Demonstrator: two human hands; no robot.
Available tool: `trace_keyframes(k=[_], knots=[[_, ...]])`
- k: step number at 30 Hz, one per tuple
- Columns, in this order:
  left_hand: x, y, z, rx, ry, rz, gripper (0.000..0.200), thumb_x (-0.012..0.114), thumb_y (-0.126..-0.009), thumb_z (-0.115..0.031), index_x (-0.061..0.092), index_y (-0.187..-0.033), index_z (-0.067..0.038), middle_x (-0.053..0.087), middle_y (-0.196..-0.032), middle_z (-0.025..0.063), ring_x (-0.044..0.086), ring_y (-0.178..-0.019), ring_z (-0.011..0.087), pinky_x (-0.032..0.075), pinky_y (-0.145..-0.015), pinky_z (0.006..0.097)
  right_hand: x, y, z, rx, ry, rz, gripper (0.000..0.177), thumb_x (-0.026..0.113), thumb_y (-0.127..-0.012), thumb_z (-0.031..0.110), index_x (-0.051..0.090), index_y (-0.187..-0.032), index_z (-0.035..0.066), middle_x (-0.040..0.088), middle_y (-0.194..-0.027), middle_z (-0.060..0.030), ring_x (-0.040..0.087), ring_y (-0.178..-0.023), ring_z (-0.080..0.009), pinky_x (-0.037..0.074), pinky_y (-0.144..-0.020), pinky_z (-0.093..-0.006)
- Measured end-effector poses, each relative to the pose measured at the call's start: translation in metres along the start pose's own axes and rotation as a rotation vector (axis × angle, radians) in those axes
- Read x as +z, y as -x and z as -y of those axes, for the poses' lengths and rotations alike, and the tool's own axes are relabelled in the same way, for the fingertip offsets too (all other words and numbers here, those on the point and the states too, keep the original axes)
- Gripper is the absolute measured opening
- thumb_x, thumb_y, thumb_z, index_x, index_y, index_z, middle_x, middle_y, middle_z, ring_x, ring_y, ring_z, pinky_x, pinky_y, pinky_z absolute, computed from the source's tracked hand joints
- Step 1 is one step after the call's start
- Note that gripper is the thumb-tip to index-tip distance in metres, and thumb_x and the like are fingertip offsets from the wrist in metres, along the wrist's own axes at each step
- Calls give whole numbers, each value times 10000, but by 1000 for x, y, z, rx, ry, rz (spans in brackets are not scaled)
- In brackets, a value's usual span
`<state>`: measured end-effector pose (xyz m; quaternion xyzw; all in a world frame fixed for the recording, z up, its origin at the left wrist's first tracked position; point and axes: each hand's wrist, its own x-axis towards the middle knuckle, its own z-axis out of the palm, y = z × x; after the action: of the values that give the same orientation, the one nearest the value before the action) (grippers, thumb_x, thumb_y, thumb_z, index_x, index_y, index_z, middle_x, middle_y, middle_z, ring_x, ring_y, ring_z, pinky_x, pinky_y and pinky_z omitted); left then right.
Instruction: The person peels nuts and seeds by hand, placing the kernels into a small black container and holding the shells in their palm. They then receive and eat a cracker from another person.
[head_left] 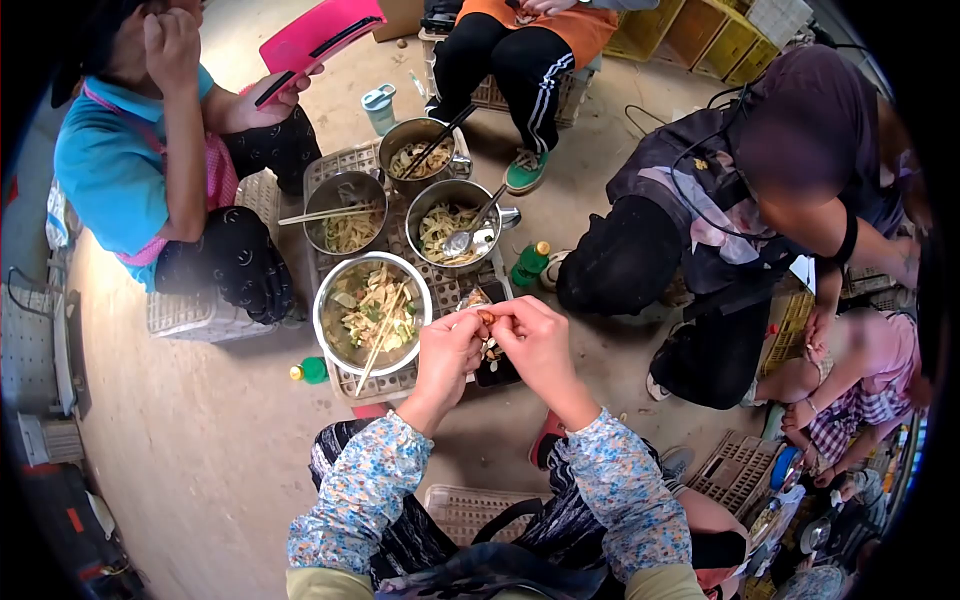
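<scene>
Both hands meet at the middle of the view, above the near right corner of a crate used as a table. My left hand (452, 350) and my right hand (530, 340) pinch a small reddish-brown item (486, 317) between their fingertips. Beneath them lie small pale and brown pieces (490, 352) on a dark flat object (498, 374), partly hidden by my fingers. Just left of my left hand is a steel bowl (324, 318) of noodles, with wooden chopsticks (380, 340) resting in it.
Three more metal bowls (312, 228) (440, 126) (412, 225) stand on the plastic crate (345, 163). Green bottles (530, 264) (314, 370) and a lidded cup (379, 108) surround it. People sit around: one holds a pink-cased phone (318, 38). Yellow crates (690, 35) stand at the back.
</scene>
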<state>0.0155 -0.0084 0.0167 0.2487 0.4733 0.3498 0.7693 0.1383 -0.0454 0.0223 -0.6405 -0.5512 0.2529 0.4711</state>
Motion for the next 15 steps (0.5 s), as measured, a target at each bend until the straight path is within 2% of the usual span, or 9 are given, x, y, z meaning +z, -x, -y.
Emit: trace_keyframes(k=[3,5,6,8,10,11,13,14,15], knots=[[-6,-1,-3,-25,47,13,176,524,-848,-88,647,-908,23,457,-556,-47,297,-402,10,204,-372,180,-11,-4,0,155,-114,111,178,614,-762,22,672,-930,19,636,-829,-143,641,-693,-246,514,-600,-303],[-3,3,-8,-17,26,7,161,521,-847,-87,641,-871,19,442,-560,-51,285,-398,11,198,-369,185,-12,-6,-6,-111,-14,57,192,617,-767,19,669,-951,18,635,-820,-136,643,-703,-194,513,-635,-278],[-5,2,-7,-15,27,9,161,521,-847,-87,641,-871,19,442,-560,-51,285,-398,11,198,-369,185,-13,-7,-5,-95,-35,78,188,626,-779,29,666,-962,7,634,-839,-123,639,-707,-164,513,-656,-263],[-13,0,-4,-26,-67,64,182,509,-848,-77,624,-951,20,533,-699,0,350,-453,22,244,-385,178,-16,-6,3,-14,-97,117,186,630,-785,36,664,-965,0,631,-852,-120,638,-708,-169,515,-656,-263],[-9,1,-4,0,-103,40,187,530,-849,-101,641,-936,20,523,-649,-24,349,-446,11,243,-387,175,-15,-7,8,69,-160,154,185,635,-791,44,662,-967,-6,628,-864,-116,638,-710,-174,517,-656,-263],[-7,2,-4,24,-139,17,196,551,-850,-126,659,-922,21,513,-599,-48,348,-440,-1,241,-390,173,-15,-7,9,54,-146,171,181,638,-797,49,661,-967,-10,624,-871,-114,639,-711,-179,518,-656,-262],[-7,6,-4,118,-379,-6,237,584,-842,-175,670,-960,11,575,-666,-25,403,-480,1,287,-418,166,-10,-4,1,-56,-115,144,171,640,-796,36,662,-960,-3,620,-863,-112,633,-702,-186,516,-637,-272],[-14,3,-1,145,-512,-6,259,605,-827,-206,679,-976,-7,587,-683,-23,428,-498,10,312,-439,169,-10,-3,-4,-91,-17,179,166,632,-782,43,667,-943,23,623,-877,-112,627,-753,-232,511,-668,-314],[-15,3,-4,173,-623,-2,253,601,-820,-206,685,-977,-25,570,-661,-40,418,-494,12,304,-438,173,-11,-3,-2,-173,-63,185,225,640,-771,51,680,-988,94,615,-866,-86,606,-765,-226,499,-668,-312]])
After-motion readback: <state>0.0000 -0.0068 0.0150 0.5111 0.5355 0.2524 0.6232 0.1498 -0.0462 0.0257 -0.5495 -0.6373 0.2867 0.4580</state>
